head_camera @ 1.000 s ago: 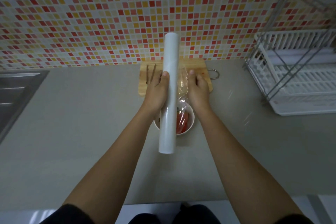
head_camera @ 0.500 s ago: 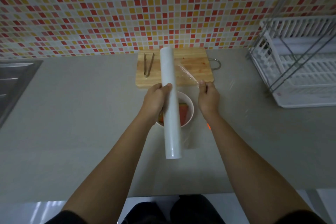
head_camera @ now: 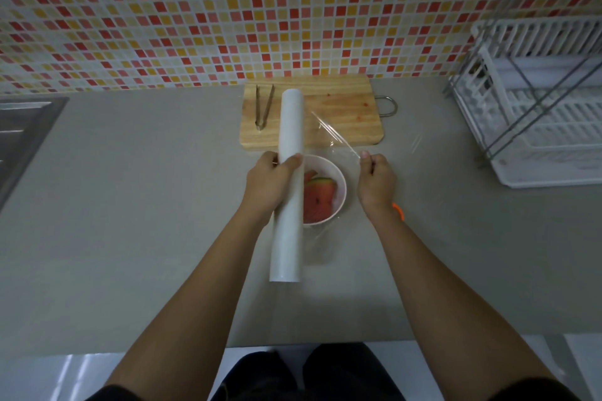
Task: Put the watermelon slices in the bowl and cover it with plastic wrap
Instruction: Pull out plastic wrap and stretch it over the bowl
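The grey countertop (head_camera: pixel 130 205) is carrying a pale wooden cutting board (head_camera: pixel 338 107) at the far side, with no slices showing on it and brown tongs (head_camera: pixel 264 106) lying at its left end. The long white roll of plastic wrap (head_camera: pixel 288 185) is hanging over the left part of the white round bowl (head_camera: pixel 340 187), the left hand (head_camera: pixel 268 187) curling closed around it. The red watermelon slices (head_camera: pixel 317 200) are sitting inside the bowl, so loading appears done. The right hand (head_camera: pixel 376 181) is pinching the clear film's edge (head_camera: pixel 335 140), drawing it rightward above the bowl. Covering is only beginning; tearing and sealing are outstanding.
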### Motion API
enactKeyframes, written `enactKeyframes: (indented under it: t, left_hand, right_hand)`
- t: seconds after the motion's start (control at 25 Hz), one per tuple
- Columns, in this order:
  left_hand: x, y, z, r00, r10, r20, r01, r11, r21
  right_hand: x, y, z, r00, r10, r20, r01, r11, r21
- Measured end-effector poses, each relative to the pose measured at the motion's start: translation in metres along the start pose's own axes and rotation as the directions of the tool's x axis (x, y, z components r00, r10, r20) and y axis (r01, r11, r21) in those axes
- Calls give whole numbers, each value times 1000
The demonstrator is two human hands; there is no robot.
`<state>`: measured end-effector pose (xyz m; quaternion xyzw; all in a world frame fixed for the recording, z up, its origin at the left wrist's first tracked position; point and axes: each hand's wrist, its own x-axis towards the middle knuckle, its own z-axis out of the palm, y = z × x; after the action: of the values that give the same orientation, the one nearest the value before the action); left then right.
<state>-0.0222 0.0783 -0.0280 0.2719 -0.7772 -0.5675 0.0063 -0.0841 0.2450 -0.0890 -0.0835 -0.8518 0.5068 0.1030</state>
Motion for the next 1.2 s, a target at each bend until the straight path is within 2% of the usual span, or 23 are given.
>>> enactKeyframes:
  t: [0.2, 0.32, 0.48, 0.64, 0.8, 0.92, 1.04, 1.2]
  left_hand:
    - [-2, 0, -2, 991, -99, 86, 100, 995, -11]
    - [-3, -4, -3, 998, -22, 60, 17, 996, 92]
    - [-3, -7, -6, 1000, 24, 5, -25, 980, 196]
    - [-8, -12, -2, 990, 140, -31, -118, 919, 375]
    - [-16, -16, 4, 975, 200, -96, -134, 877, 461]
    - [-9, -16, -5, 975, 194, -105, -116, 855, 505]
    - [2, -19, -16, 985, 158, -74, -99, 858, 504]
    - [6, -25, -21, 995, 83, -53, -57, 924, 378]
  right_hand:
    - [5, 2, -4, 1000, 1, 15, -1, 1000, -5]
    - [6, 5, -3, 999, -28, 20, 28, 999, -24]
    - [10, 11, -3, 1000, -11, 17, 12, 999, -33]
    - [9, 21, -3, 999, 5, 45, -2, 997, -74]
    - [8, 24, -1, 998, 5, 65, 3, 994, -112]
    - [6, 19, 10, 993, 9, 118, 2, 996, -90]
    - [5, 16, 21, 989, 34, 145, -26, 998, -59]
    - [7, 20, 23, 986, 87, 142, -85, 996, -15]
